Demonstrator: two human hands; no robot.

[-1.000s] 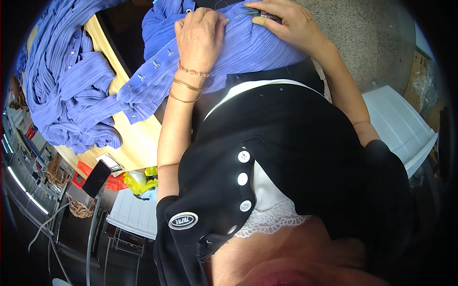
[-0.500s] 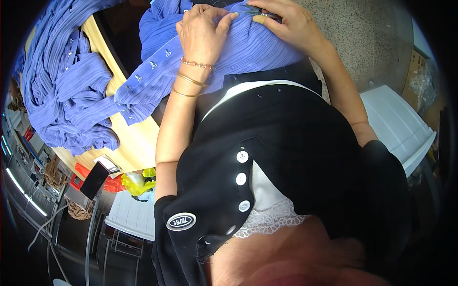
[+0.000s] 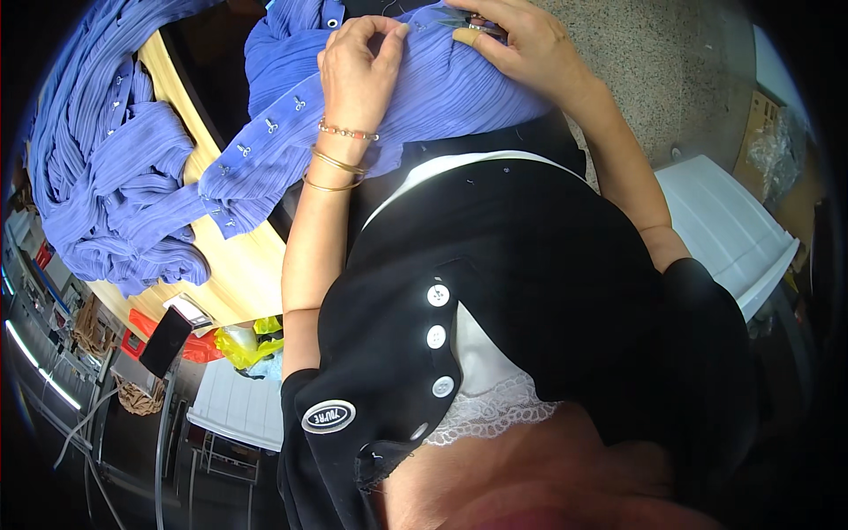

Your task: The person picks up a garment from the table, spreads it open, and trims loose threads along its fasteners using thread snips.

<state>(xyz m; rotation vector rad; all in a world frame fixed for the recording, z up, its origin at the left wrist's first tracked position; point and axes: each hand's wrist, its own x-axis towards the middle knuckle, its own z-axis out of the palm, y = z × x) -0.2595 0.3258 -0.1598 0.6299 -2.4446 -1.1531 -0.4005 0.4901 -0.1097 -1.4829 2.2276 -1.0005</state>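
Observation:
A blue-violet pleated garment (image 3: 477, 88) lies across my lap, with small metal hooks (image 3: 271, 126) fixed along its band. My left hand (image 3: 360, 71) is over the cloth at the top, thumb and forefinger pinched together; whatever sits between the tips is too small to make out. To its right, my right hand (image 3: 534, 49) is closed around small thread snips (image 3: 477, 24). Their dark blades point left, lying close over the garment's pleats. Part of the snips is hidden by my fingers.
More of the blue-violet cloth (image 3: 88, 190) is heaped on a light wooden table (image 3: 243, 274) at left. A phone (image 3: 166, 340) stands near the table's edge, by red and yellow bags (image 3: 252, 344). White plastic stools (image 3: 720, 230) flank me on both sides.
My left hand has shifted left, its fingertips farther from the snips. My right hand stays on the snips near the same spot. The whole view has moved slightly.

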